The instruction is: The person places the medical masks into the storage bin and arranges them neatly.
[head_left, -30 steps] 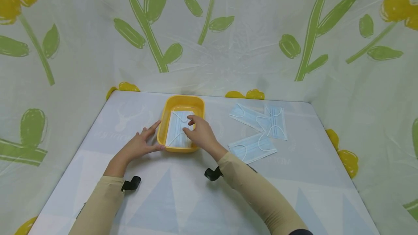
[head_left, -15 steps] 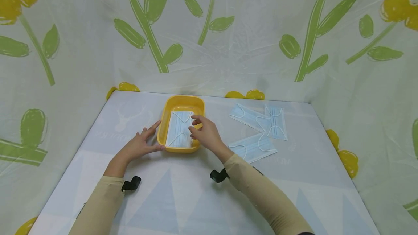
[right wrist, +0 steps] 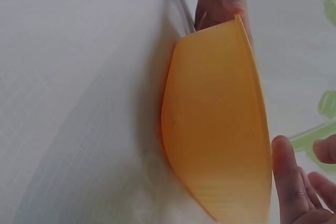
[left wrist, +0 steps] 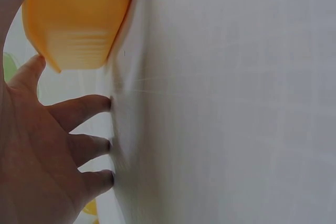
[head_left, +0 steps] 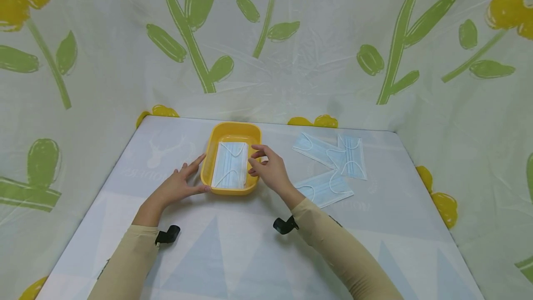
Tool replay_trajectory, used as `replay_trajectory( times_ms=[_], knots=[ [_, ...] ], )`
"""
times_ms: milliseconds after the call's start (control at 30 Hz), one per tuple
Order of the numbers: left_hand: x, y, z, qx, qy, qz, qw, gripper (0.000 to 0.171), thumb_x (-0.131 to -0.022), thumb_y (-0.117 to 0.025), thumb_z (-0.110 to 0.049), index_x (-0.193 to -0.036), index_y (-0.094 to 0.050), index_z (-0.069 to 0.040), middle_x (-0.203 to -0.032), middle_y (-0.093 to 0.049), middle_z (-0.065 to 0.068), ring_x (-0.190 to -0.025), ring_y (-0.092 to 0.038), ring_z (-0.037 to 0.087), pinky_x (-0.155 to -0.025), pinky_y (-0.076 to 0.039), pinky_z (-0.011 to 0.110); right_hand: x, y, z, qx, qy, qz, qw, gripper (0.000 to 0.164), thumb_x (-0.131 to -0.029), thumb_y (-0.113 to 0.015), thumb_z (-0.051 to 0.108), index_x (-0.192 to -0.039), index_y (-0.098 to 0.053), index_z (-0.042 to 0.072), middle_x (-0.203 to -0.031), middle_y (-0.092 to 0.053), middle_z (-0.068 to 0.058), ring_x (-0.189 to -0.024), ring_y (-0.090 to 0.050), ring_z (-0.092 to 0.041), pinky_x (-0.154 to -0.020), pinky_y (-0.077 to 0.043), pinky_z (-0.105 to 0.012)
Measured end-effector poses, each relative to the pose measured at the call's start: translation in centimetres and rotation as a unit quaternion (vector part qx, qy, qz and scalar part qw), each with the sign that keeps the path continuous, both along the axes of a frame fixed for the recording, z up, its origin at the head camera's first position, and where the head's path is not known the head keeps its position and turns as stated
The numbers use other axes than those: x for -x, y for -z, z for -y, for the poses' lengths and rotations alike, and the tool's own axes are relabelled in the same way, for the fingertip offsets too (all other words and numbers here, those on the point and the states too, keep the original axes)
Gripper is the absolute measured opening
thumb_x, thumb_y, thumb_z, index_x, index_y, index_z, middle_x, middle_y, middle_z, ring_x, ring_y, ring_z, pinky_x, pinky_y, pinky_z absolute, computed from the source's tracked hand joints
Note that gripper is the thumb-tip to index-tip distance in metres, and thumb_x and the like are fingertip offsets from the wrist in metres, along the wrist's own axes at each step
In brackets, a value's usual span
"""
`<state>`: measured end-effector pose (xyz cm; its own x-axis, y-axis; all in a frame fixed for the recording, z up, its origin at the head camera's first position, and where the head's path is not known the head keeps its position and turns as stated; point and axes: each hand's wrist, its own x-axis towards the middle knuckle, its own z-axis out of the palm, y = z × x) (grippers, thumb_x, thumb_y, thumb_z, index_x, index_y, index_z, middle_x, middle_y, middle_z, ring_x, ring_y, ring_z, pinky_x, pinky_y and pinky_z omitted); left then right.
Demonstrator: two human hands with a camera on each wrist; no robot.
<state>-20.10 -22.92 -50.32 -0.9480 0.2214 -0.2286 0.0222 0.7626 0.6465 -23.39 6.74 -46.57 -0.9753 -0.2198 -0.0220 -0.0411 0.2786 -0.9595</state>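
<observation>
A yellow plastic tray (head_left: pixel 233 127) stands near the far edge of the table, with a light blue face mask (head_left: pixel 230 165) lying flat in it, ear loops uppermost. My left hand (head_left: pixel 175 184) is spread at the tray's left side. Its thumb and index finger touch the rim; in the left wrist view the other fingertips rest on the table. My right hand (head_left: pixel 270 168) hovers at the tray's right rim, fingers loosely bent and holding nothing. In the right wrist view its fingers (right wrist: pixel 289 177) are just beyond the tray's edge.
Right of the tray lie three more blue masks: one slanted (head_left: pixel 318 148), one upright (head_left: pixel 354 157) that meets it, and one nearer (head_left: pixel 326 190), partly behind my right wrist. A flower-printed sheet (head_left: pixel 291 82) hangs behind the table. Small black cameras (head_left: pixel 168 234) sit at both wrists.
My right hand has drawn back to the right, from over the mask in the tray to the tray's right rim. The left hand, tray and masks have stayed in place.
</observation>
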Motion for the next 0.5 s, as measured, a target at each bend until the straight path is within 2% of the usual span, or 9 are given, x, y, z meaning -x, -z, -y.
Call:
replay_trajectory(
  times_ms=[500],
  knots=[
    [0.1,0.0,-0.2,0.017,-0.007,0.008,0.9998,0.109,-0.081,-0.071,-0.071,-0.163,-0.006,-0.042,-0.165,-0.025,0.018,-0.150,-0.003,0.056,-0.110,-0.006,0.081,0.1,0.8,-1.8,0.006,0.028,-0.020,0.999,0.044,-0.100,-0.067,0.019,-0.141,-0.056,0.008,-0.109,-0.060,-0.011,-0.069,-0.073,-0.021,-0.065,-0.063,-0.031]
  ],
)
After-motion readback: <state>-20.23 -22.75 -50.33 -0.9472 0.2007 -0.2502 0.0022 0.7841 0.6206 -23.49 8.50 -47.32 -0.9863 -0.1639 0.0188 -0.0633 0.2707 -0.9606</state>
